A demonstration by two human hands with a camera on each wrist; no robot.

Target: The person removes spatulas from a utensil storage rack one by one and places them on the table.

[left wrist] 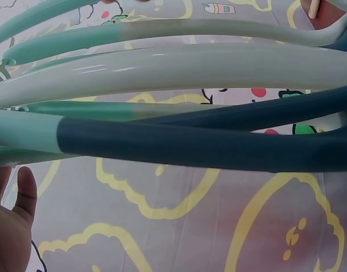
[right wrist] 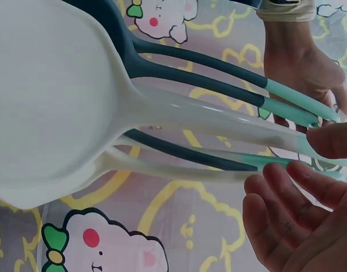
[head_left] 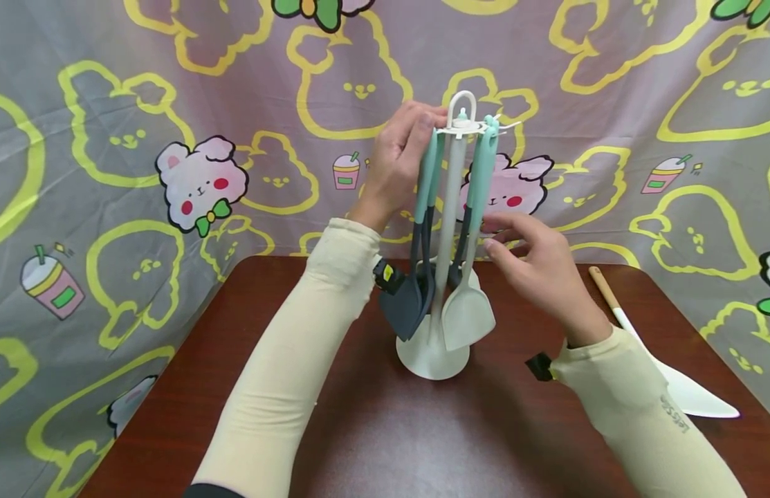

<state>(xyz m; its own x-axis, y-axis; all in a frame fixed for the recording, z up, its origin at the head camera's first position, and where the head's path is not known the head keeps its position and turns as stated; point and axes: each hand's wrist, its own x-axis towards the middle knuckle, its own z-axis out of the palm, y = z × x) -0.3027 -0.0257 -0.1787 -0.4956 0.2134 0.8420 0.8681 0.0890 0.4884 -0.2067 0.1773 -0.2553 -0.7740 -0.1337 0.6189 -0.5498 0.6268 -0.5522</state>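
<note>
A white utensil stand (head_left: 450, 200) stands upright with several mint-handled utensils hanging from its top ring. My left hand (head_left: 403, 145) holds the ring's left edge, beside the handles of the dark turners (head_left: 402, 304); in the left wrist view its thumb and part of a finger (left wrist: 27, 195) show at the lower left. On the stand's right side hangs a white turner (head_left: 468, 315), its broad blade (right wrist: 54, 107) large in the right wrist view. My right hand (head_left: 534, 259) is beside that turner's handle, fingers loosely bent and thumb apart from them (right wrist: 298, 209).
On the right of the brown table (head_left: 385, 429) lies a white turner with a wooden handle (head_left: 677, 384). A patterned cloth (head_left: 285, 76) hangs behind the table and along its sides. The stand's round base (head_left: 431, 363) rests near the table's middle.
</note>
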